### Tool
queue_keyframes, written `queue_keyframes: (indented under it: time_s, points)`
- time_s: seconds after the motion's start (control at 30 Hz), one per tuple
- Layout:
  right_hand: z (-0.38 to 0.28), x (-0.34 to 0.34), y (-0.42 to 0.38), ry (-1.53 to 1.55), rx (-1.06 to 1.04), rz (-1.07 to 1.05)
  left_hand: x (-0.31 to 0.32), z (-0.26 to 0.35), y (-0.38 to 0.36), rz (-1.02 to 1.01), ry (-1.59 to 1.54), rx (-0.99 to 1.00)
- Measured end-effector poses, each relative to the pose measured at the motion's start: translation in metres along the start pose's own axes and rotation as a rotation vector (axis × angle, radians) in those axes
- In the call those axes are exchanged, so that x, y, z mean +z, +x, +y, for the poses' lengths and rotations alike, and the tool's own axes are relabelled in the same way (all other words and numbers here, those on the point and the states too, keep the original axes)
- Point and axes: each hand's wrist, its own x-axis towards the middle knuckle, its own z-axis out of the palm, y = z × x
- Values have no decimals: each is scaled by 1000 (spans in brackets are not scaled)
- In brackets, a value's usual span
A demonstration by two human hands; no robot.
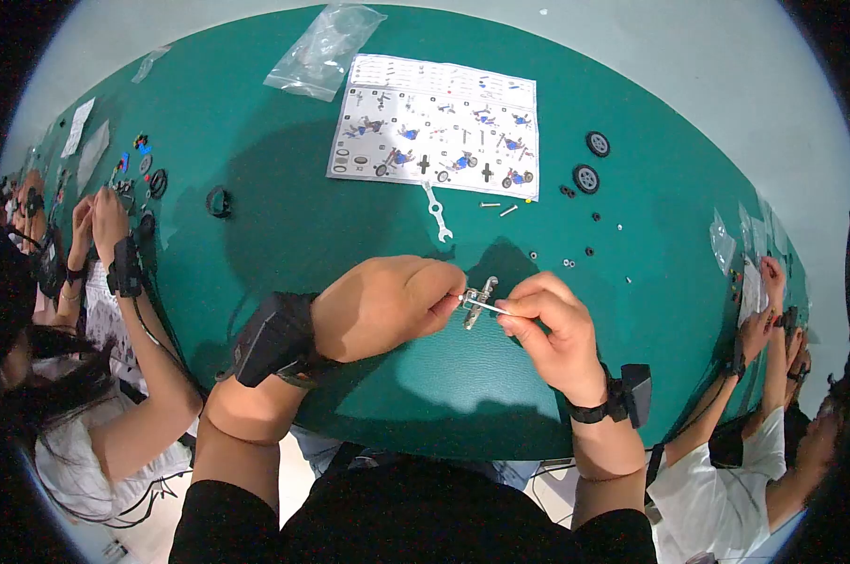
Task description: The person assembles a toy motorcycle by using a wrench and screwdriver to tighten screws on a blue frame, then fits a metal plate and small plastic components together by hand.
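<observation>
Near the front edge of the green table, my left hand (397, 303) pinches one side of a small metal assembly (479, 303). The assembly is silvery, with a perforated bar standing across it. My right hand (554, 329) closes its thumb and fingers on a thin metal rod (489, 306), whose far end reaches the assembly. The exact contact between rod and assembly is too small to tell. Beyond my hands lies a flat metal wrench (436, 212), just below a printed instruction sheet (436, 127).
Two wheels (586, 179), two screws (508, 211) and several small nuts and washers lie at the right. A clear bag (326, 49) is at the back, a black ring (219, 201) at the left. Other people work at both sides.
</observation>
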Motion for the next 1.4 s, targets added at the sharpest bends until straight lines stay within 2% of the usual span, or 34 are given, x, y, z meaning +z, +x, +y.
queue_keyframes:
  time_s: [0.2,0.6,0.7,0.8,0.9,0.93,1.03,1.27,1.33,1.4]
  points:
    - [-5,-1,2,-167,-78,28,1,-1,0,4,-5,28]
    - [-6,0,4,-289,-208,90,1,-1,0,-3,22,26]
    - [-11,0,7,-197,-162,160,1,-2,-1,-13,31,16]
    - [2,0,-4,205,139,154,1,-1,-1,-10,11,10]
    - [3,1,-2,780,351,151,3,2,1,34,10,40]
    - [4,0,-4,938,483,135,3,2,1,35,25,42]
    - [-3,-2,0,1174,657,167,4,2,1,30,22,37]
    - [-5,-8,-8,1263,723,8,6,5,-1,-46,-4,-19]
    - [-1,-13,-9,1305,723,-93,5,10,1,22,-41,34]
    - [-8,-12,-6,1105,754,-43,5,11,3,45,-78,44]
